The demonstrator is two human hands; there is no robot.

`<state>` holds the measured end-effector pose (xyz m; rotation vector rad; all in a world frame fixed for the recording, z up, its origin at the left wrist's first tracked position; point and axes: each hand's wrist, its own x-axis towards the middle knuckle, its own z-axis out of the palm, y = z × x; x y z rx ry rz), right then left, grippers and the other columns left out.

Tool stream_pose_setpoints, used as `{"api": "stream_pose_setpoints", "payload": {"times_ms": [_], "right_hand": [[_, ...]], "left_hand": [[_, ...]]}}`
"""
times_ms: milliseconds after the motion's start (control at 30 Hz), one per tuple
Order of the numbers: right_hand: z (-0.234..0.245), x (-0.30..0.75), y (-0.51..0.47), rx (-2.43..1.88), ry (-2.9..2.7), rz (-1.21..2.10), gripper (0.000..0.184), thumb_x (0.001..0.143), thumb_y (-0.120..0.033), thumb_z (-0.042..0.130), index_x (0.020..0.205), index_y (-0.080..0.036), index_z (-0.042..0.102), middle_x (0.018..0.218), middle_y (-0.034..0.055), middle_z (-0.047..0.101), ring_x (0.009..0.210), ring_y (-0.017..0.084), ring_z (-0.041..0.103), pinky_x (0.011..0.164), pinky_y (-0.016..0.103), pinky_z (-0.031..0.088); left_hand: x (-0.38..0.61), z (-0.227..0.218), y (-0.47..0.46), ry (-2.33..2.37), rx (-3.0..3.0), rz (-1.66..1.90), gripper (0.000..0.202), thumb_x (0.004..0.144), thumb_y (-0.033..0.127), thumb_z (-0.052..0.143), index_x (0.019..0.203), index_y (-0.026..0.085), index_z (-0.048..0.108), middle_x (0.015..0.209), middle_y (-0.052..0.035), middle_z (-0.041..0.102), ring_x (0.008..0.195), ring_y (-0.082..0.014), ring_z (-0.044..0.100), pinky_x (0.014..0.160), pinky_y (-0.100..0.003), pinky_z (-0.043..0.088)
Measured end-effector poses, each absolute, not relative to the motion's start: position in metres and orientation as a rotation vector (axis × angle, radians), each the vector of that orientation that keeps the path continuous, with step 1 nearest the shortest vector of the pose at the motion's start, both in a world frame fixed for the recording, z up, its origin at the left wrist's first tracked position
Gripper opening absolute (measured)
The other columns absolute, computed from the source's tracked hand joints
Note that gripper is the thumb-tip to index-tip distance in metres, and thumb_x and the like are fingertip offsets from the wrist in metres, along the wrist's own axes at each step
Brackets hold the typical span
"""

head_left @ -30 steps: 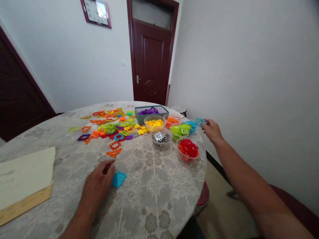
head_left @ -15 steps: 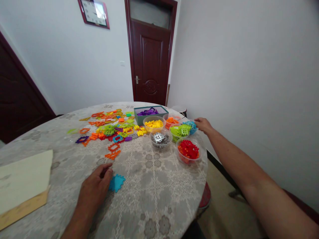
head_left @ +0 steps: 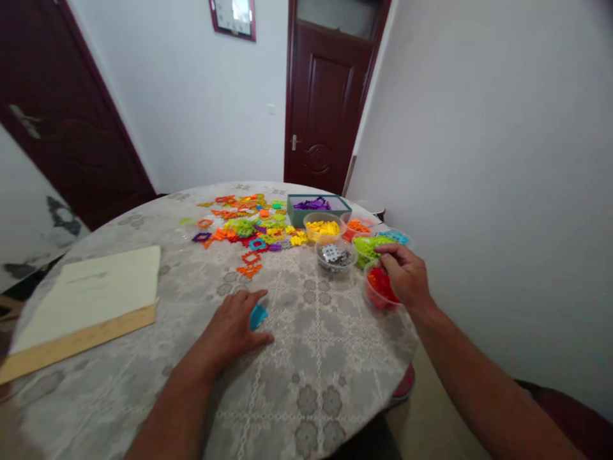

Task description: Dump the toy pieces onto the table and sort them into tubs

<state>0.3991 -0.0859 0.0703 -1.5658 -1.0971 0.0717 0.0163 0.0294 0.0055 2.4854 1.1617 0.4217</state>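
Observation:
My left hand (head_left: 232, 327) lies on the lace-covered round table (head_left: 311, 370), thumb and fingers closed round a flat blue plastic piece (head_left: 258, 316), most of which it hides. Over the rim of a clear bowl of red pieces (head_left: 377, 292) hovers my right hand (head_left: 406, 275). Its fingers are curled downward and nothing shows in them. Just beyond it stand a bowl of green pieces (head_left: 366, 246) and a bowl of blue pieces (head_left: 396, 237).
Further bowls hold grey pieces (head_left: 335, 255), yellow pieces (head_left: 323, 227) and orange pieces (head_left: 358, 225). A teal box (head_left: 293, 216) holds purple pieces. Several loose coloured pieces (head_left: 246, 225) lie mid-table. A cream sheet on a wooden board (head_left: 90, 291) lies left. The table edge is near on the right.
My right hand carried a blue piece to the blue bowl, then drew back without it to the red bowl. My left hand slid over the blue piece beside it. The view swung left.

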Motion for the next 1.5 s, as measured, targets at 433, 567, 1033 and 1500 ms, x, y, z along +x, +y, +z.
{"api": "stream_pose_setpoints", "payload": {"times_ms": [433, 567, 1033, 1500], "right_hand": [[0.044, 0.243, -0.027, -1.441, -2.195, 0.708, 0.033, 0.091, -0.022, 0.065, 0.123, -0.02, 0.072, 0.116, 0.0102, 0.076, 0.091, 0.021, 0.07, 0.089, 0.036, 0.052], [0.014, 0.215, -0.011, -1.469, -1.953, 0.741, 0.034, 0.092, -0.024, 0.064, 0.125, -0.019, 0.07, 0.109, 0.0082, 0.077, 0.096, 0.022, 0.07, 0.088, 0.034, 0.051], [-0.005, 0.226, -0.008, -1.202, -1.619, 0.404, 0.028, 0.078, -0.007, 0.055, 0.098, -0.022, 0.067, 0.1, 0.0026, 0.068, 0.093, 0.018, 0.063, 0.084, 0.03, 0.051], [-0.012, 0.219, -0.011, -1.239, -1.456, 0.706, 0.032, 0.093, -0.025, 0.058, 0.125, -0.023, 0.066, 0.105, 0.0036, 0.072, 0.09, 0.017, 0.068, 0.08, 0.031, 0.058]], "left_hand": [[0.015, -0.005, 0.031, 1.148, 2.321, 0.61, 0.093, 0.074, 0.027, 0.078, 0.159, 0.024, 0.04, 0.128, -0.0148, 0.067, 0.121, -0.034, 0.061, 0.108, -0.049, 0.044], [0.019, -0.008, 0.033, 0.976, 2.303, 0.765, 0.09, 0.08, 0.022, 0.07, 0.163, 0.024, 0.033, 0.133, -0.0139, 0.063, 0.123, -0.029, 0.06, 0.111, -0.048, 0.045], [0.028, 0.011, 0.033, 0.95, 1.797, 0.768, 0.052, 0.087, 0.046, 0.065, 0.131, 0.018, 0.067, 0.099, -0.0062, 0.075, 0.088, -0.0229, 0.071, 0.077, -0.036, 0.058], [0.034, 0.01, 0.035, 0.784, 1.385, 0.882, 0.081, 0.079, 0.033, 0.073, 0.153, 0.02, 0.042, 0.097, -0.0017, 0.071, 0.086, -0.0177, 0.07, 0.078, -0.034, 0.061]]}}
